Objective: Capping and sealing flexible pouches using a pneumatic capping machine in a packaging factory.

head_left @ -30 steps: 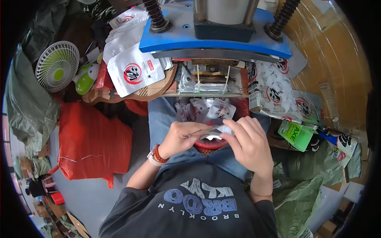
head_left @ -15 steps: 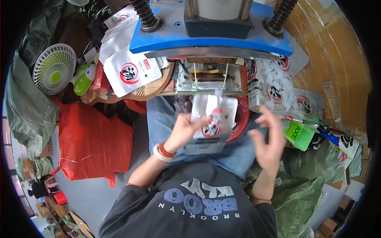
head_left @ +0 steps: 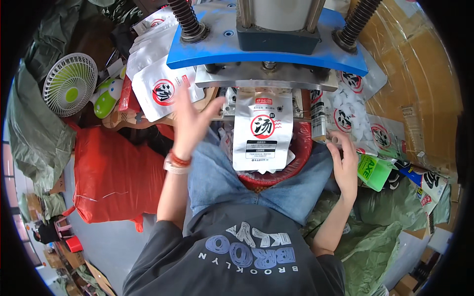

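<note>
A silver-white pouch (head_left: 262,130) with a red ring and black print hangs from under the metal press plate (head_left: 266,78), its top edge hidden there. Neither hand touches it. My left hand (head_left: 192,121), slightly blurred, is raised left of the pouch with thumb and fingers spread, holding nothing. Beyond it lies a stack of similar pouches (head_left: 148,89). My right hand (head_left: 345,165) is at the near edge of a heap of small white plastic pieces (head_left: 354,106), fingers curled toward the thumb. Something small and pale shows at those fingertips, too small to name.
The blue press head (head_left: 276,54) with springs stands ahead. A red basin (head_left: 301,148) holding pouches sits between my knees. Left are a red sack (head_left: 118,177) and a white-green fan (head_left: 71,84). A green plastic container (head_left: 373,171) and large cardboard (head_left: 414,79) are at right.
The pouch has gone from my left hand to under the press, and the plate sits lower. My left hand has moved left and away; my right hand has come to the white heap's edge.
</note>
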Demonstrator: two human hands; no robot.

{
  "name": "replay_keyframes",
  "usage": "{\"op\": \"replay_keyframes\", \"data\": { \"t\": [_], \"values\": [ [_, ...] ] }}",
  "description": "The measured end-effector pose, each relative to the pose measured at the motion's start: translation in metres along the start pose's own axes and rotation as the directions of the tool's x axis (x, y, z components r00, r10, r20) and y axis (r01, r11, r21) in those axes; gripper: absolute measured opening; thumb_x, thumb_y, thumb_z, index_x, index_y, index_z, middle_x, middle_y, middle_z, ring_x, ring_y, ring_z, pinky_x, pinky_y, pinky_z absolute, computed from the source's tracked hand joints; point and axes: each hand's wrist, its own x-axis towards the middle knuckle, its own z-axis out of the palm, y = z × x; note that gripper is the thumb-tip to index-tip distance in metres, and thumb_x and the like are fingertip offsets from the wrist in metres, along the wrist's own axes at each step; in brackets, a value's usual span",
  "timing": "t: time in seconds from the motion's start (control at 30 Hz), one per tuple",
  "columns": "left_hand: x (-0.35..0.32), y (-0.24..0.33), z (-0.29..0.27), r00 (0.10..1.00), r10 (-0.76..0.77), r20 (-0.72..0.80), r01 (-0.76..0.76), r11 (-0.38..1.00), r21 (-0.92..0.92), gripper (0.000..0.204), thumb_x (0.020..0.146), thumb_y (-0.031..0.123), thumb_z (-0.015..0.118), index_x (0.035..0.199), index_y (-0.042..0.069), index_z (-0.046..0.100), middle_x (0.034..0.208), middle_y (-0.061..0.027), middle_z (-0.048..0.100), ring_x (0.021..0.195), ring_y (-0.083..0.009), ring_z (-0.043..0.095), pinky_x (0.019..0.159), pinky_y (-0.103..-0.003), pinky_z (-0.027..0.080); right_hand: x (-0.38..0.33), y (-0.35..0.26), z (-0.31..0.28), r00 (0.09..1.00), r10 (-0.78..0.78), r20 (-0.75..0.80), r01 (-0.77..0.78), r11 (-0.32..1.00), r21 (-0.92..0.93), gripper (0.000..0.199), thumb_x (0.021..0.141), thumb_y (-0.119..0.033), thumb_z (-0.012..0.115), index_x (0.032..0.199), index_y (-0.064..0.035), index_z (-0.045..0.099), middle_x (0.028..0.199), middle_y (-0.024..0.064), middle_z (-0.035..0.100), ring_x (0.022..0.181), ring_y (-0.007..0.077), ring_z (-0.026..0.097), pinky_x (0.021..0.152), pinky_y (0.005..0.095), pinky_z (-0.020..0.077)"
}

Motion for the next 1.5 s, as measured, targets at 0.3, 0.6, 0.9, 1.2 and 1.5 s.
{"op": "replay_keyframes", "data": {
  "t": [0.3,0.6,0.9,1.2,1.5],
  "values": [
    [-0.059,-0.061,-0.045,0.996,0.011,0.089,-0.032,0.971,0.238,0.027,0.079,0.007,0.072,0.107,0.008,0.07,0.094,-0.0105,0.072,0.086,-0.0263,0.071,0.074,-0.026,0.055,-0.016,-0.058,-0.007,0.939,-0.022,-0.344,0.228,0.788,0.572,0.027,0.081,-0.002,0.068,0.104,0.0023,0.056,0.109,0.0177,0.058,0.095,0.0245,0.058,0.086,0.0338,0.0482],
    [-0.088,0.031,-0.061,0.889,0.457,-0.044,-0.454,0.889,0.053,0.033,0.064,-0.009,0.068,0.096,-0.001,0.068,0.099,-0.0132,0.071,0.089,-0.0262,0.07,0.076,-0.032,0.057,0.012,-0.126,0.031,0.833,-0.491,-0.255,0.551,0.782,0.291,0.035,0.066,0.001,0.079,0.098,-0.0003,0.064,0.097,0.0117,0.065,0.086,0.0286,0.064,0.073,0.0365,0.0531],
    [-0.092,0.057,-0.071,0.793,0.61,0.016,-0.609,0.792,-0.045,0.03,0.067,-0.005,0.068,0.096,-0.001,0.069,0.096,-0.0127,0.072,0.091,-0.0268,0.071,0.076,-0.031,0.057,-0.011,-0.135,-0.01,0.812,-0.534,-0.236,0.579,0.69,0.435,0.035,0.068,-0.001,0.08,0.1,-0.0007,0.066,0.104,0.0099,0.064,0.09,0.0253,0.063,0.073,0.0336,0.0544],
    [-0.092,0.066,-0.063,0.821,0.571,-0.006,-0.566,0.811,-0.149,0.033,0.062,-0.011,0.063,0.092,0.0,0.071,0.092,-0.0111,0.073,0.09,-0.0255,0.072,0.076,-0.031,0.057,-0.012,-0.132,-0.001,0.831,-0.503,-0.237,0.556,0.766,0.322,0.03,0.064,-0.003,0.083,0.089,-0.0013,0.068,0.096,0.0097,0.067,0.083,0.0271,0.063,0.07,0.0354,0.0516],
    [-0.108,0.048,0.005,0.863,0.107,0.493,0.222,0.796,-0.563,0.014,0.088,0.01,0.068,0.097,-0.001,0.073,0.081,-0.0065,0.073,0.067,-0.008,0.065,0.06,-0.022,0.049,-0.001,-0.092,0.027,0.993,-0.116,0.011,0.095,0.861,0.499,0.04,0.077,-0.006,0.075,0.114,0.0032,0.06,0.109,0.0105,0.063,0.102,0.0232,0.059,0.09,0.0311,0.0448]
  ]
}}
